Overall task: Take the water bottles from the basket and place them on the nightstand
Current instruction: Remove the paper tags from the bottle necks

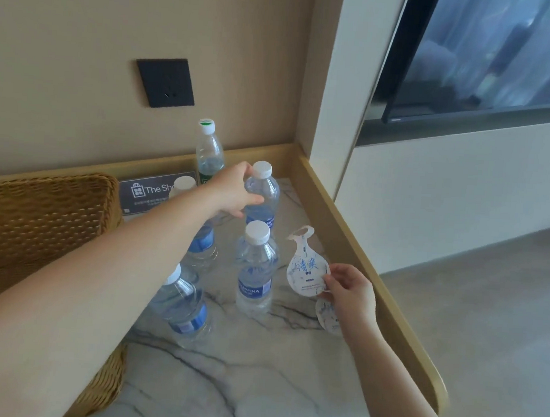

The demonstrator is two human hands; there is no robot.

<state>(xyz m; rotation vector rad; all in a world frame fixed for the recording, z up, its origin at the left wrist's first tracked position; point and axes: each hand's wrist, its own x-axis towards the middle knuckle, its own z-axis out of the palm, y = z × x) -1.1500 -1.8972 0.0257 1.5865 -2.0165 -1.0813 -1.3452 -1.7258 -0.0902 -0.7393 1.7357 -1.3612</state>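
Several clear water bottles stand on the marble-topped nightstand [256,370]. My left hand [235,192] reaches across and grips the shoulder of a blue-labelled bottle [263,197] at the back. Another blue-labelled bottle [256,272] stands in front of it, and two more [184,303] [202,245] are partly hidden under my left forearm. A green-labelled bottle [208,151] stands against the wall. The wicker basket [31,224] sits at the left. My right hand [350,295] pinches a white paper bottle tag [307,269] with blue writing.
A dark sign card [151,193] leans on the back rim. A second round tag [326,316] lies under my right hand. A raised wooden rim [346,239] edges the nightstand's right side. A wall socket [165,81] sits above, and a television [489,54] hangs at the right.
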